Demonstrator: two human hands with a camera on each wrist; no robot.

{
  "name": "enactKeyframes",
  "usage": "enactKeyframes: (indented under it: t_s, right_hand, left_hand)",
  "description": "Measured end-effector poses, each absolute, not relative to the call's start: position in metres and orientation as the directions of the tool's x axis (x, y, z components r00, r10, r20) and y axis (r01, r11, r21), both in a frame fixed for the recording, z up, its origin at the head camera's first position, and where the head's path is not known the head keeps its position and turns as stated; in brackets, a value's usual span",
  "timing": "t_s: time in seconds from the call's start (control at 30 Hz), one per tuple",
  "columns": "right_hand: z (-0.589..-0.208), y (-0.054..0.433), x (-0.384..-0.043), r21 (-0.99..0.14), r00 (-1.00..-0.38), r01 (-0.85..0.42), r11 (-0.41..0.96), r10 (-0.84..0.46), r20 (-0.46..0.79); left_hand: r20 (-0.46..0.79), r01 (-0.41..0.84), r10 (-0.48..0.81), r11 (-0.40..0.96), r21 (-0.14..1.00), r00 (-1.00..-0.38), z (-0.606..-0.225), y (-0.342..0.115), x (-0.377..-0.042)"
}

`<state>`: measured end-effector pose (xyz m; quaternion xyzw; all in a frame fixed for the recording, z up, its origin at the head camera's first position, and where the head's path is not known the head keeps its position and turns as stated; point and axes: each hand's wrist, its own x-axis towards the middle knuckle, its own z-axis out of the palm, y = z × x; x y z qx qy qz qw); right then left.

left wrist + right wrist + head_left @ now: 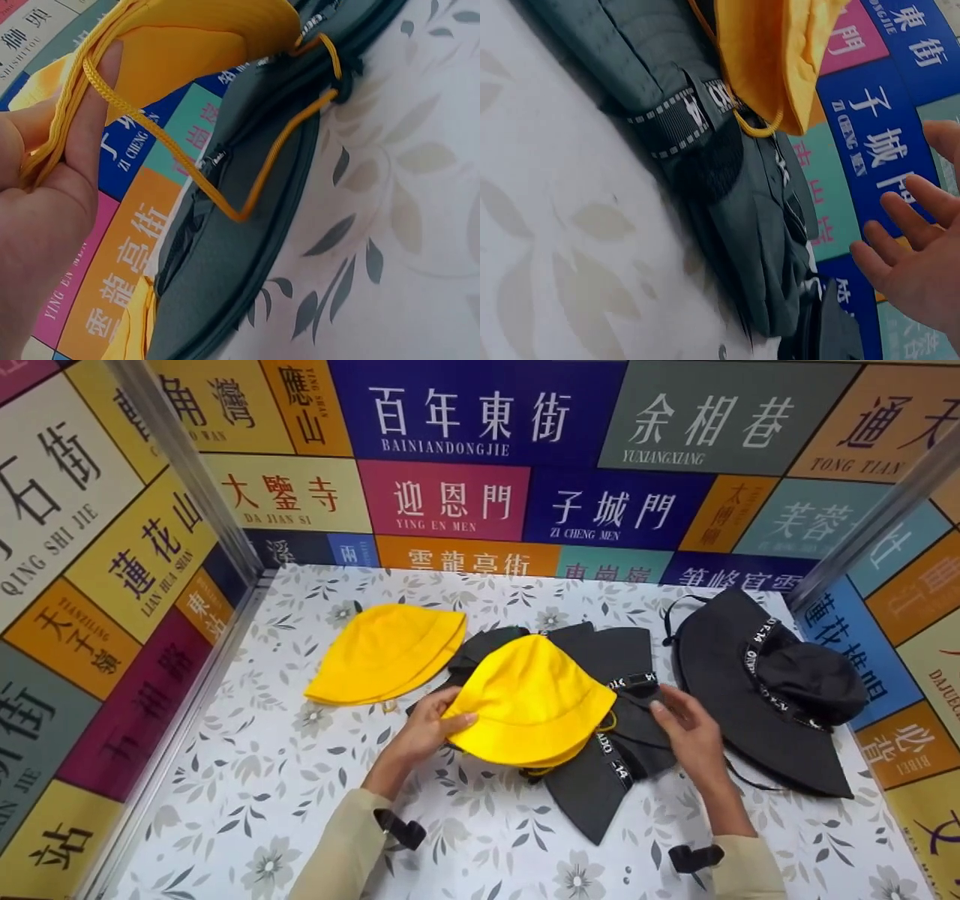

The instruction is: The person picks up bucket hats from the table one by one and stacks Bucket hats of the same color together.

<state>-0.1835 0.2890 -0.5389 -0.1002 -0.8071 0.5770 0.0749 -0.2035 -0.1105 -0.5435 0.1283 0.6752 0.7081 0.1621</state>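
Yellow cloth is pinched between the thumb and fingers of the left hand [435, 724], which holds a yellow bucket hat [525, 697] by its brim at about 9 o'clock. The right hand [686, 727] stands apart from that hat at 3 to 4 o'clock, its fingers loosely spread in the right wrist view; whether its thumb touches the dark cloth beside it, I cannot tell. A yellow cord [238, 216] hangs in a loop from the held hat.

Beneath that hat lies a pile of dark hats [589, 799], with flaps showing toward 1, 2 and 5 o'clock; how many hats it contains is unclear. Black bands with white lettering [615, 757] cross the dark cloth.

Toward 10 o'clock from the held hat, a second yellow hat [386, 652] rests on its side, its edge against the dark pile. At 3 o'clock, beyond the right hand, a wide-brimmed black hat [712, 690] lies tilted, crown toward the right wall, with a thin black cord at its edge.

Beige sleeves [341, 847] come in from 7 and 5 o'clock, with a small black device at each wrist. Everything rests on a white tabletop [225, 780] printed with grey leaves and flowers, walled by colourful panels [450, 405] of Chinese characters.
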Motion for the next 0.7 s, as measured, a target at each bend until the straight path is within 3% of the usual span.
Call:
enactKeyframes:
  t_s: [0.13,0.23,0.7]
  right_hand:
    - [-0.542,0.274,-0.187,-0.924,-0.996,0.056,0.379,0.082,-0.027]
    - [-0.545,0.264,-0.189,-0.934,-0.998,0.053,0.354,0.004,-0.055]
    - [-0.557,0.234,-0.184,-0.897,-0.98,0.064,0.437,-0.142,-0.139]
  left_hand:
    - [-0.009,-0.066,0.447,-0.111,0.992,-0.894,-0.541,-0.113,-0.198]
    - [0.004,-0.074,0.473,-0.146,0.987,-0.881,-0.542,-0.116,-0.193]
    - [0.076,-0.101,0.588,-0.262,0.96,-0.805,-0.545,-0.135,-0.18]
